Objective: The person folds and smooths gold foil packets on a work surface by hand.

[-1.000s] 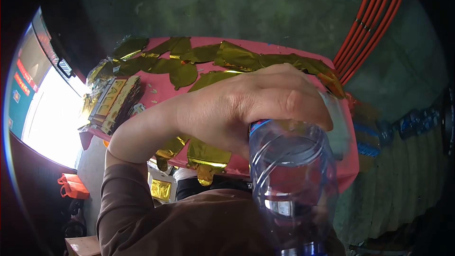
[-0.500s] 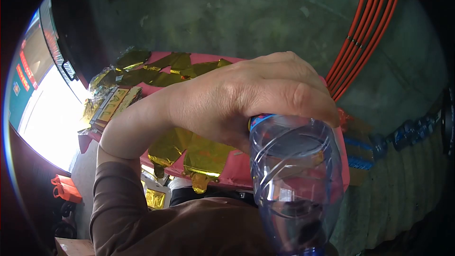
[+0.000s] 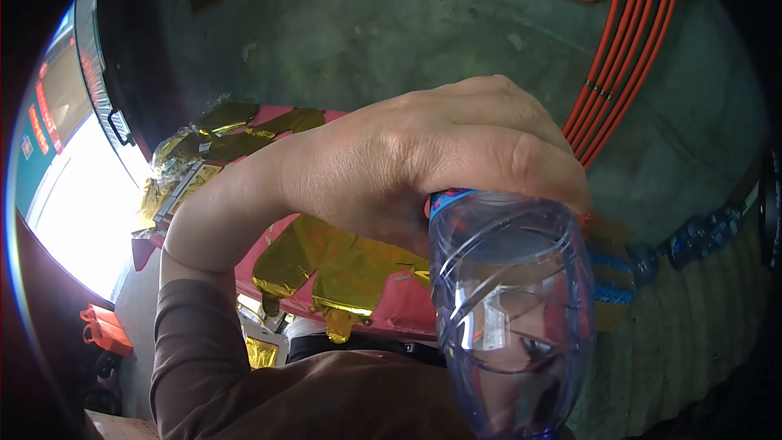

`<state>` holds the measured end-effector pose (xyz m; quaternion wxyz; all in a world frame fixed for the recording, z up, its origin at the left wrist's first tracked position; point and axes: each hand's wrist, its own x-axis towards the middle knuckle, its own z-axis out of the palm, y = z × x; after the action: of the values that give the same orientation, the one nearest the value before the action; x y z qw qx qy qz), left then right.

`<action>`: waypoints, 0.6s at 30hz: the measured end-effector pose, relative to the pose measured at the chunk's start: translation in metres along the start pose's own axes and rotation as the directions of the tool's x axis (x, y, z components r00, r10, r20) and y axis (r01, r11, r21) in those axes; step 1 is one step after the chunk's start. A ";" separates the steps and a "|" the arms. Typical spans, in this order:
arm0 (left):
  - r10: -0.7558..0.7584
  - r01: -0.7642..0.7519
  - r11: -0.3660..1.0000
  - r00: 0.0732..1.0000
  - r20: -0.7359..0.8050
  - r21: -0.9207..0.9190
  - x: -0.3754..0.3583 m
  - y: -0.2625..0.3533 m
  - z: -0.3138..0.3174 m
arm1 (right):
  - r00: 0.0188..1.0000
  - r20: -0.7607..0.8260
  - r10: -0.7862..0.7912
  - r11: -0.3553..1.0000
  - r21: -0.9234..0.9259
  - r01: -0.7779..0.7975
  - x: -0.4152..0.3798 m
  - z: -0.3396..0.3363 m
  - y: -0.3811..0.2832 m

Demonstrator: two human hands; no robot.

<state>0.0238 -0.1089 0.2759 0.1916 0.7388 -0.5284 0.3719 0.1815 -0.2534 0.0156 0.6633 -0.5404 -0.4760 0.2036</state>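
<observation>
My left hand [image 3: 489, 143] is closed round a clear, bluish plastic bottle [image 3: 513, 293], close to the camera. The bottle's base end is near the hand, and its narrower end points down to the lower edge of the view. A blue and red label edge shows beside the palm; my fingertips are hidden behind the bottle and hand. Beyond my forearm, gold foil pieces [image 3: 354, 273] lie on a pink table [image 3: 407, 305]. My right hand is not in view.
Red pipes [image 3: 627, 57] run along the grey wall. Crumpled clear wrapping [image 3: 171, 155] sits at the table's left end. Blue bottles [image 3: 705, 236] stand at the right, and an orange bag [image 3: 106, 330] lies lower left, near a bright doorway [image 3: 81, 212].
The view has shifted, showing more wall and pipe at the top. The bottle stays in my left hand, at nearly the same place in the view.
</observation>
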 end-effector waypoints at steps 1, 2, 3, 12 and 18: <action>0.004 -0.004 1.000 1.000 0.001 0.001 0.001 0.000 -0.001 | 0.999 0.024 0.025 1.000 -0.002 -0.025 0.000 0.001 -0.002; 0.003 -0.003 1.000 1.000 -0.001 0.001 0.002 0.001 -0.001 | 0.999 0.023 0.022 1.000 -0.003 -0.022 0.000 0.001 -0.001; 0.003 -0.003 1.000 1.000 -0.001 0.001 0.003 0.001 -0.002 | 1.000 0.005 -0.009 1.000 0.005 0.009 0.001 0.000 0.002; -0.018 0.018 1.000 1.000 -0.010 0.004 0.000 -0.001 0.000 | 0.999 -0.012 -0.029 1.000 -0.005 0.029 0.001 0.003 -0.007; -0.170 0.179 0.972 0.983 0.069 -0.155 -0.020 0.001 0.013 | 0.999 0.031 -0.028 0.999 -0.023 0.029 0.000 0.002 0.005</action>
<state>0.0244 -0.1047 0.2523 0.2677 0.7746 -0.4946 0.2894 0.1814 -0.2506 0.0108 0.6524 -0.5381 -0.4960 0.1968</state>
